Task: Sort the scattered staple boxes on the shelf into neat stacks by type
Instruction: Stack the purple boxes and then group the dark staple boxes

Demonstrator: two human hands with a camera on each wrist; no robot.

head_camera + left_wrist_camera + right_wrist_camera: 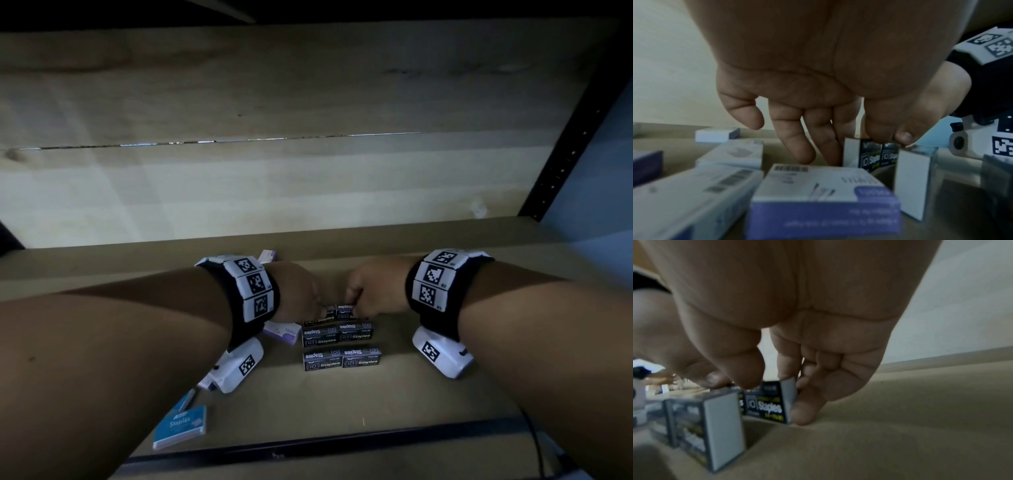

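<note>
Black "Staples" boxes stand in three short rows on the brown shelf (428,394). My two hands meet over the far row (344,307). My left hand (318,305) pinches its left end: the thumb rests on top and the fingers run down the white end flap (851,152). My right hand (356,301) holds the right end, with thumb and forefinger on top and a finger curled against the end flap (789,395). The middle row (337,334) and front row (342,359) stand untouched, closer to me.
Purple-and-white boxes (818,194) lie scattered left of the black rows, partly under my left wrist (281,332). A light blue staples box (180,426) lies near the shelf's black front rail (342,442). A black upright (565,154) bounds the right side.
</note>
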